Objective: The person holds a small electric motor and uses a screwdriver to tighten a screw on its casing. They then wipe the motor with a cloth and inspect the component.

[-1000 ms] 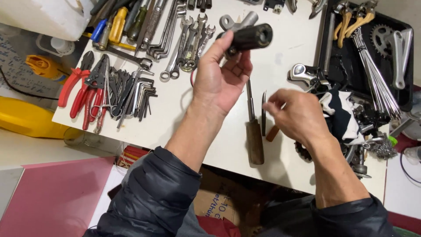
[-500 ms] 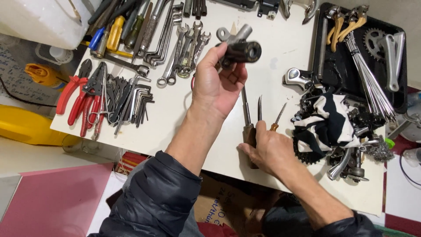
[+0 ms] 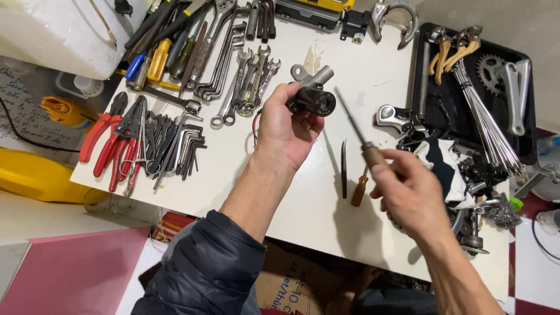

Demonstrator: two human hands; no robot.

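Above the white table (image 3: 326, 198), left hand (image 3: 284, 129) raised, palm toward camera, fingers wrapped around a dark cylindrical part (image 3: 312, 100). Right hand (image 3: 411, 192) lower, fist closed on a wooden-handled screwdriver (image 3: 357, 131), shaft angled toward the part.

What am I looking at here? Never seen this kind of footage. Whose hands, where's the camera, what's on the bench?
There is no machine: one person works with two bare hands, filmed by a camera worn on their head and looking down.

The left hand holds up a short black cylindrical part. The right hand grips a wooden-handled tool with a long thin metal shaft, a screwdriver or file, pointing toward that part.

Everything lies on a white table. At the left are red-handled pliers and a fan of hex keys. Further back is a row of spanners. Between the hands lie a small orange-handled screwdriver and a thin dark tool. At the right, a black tray holds spokes, a chainring and other bicycle parts.
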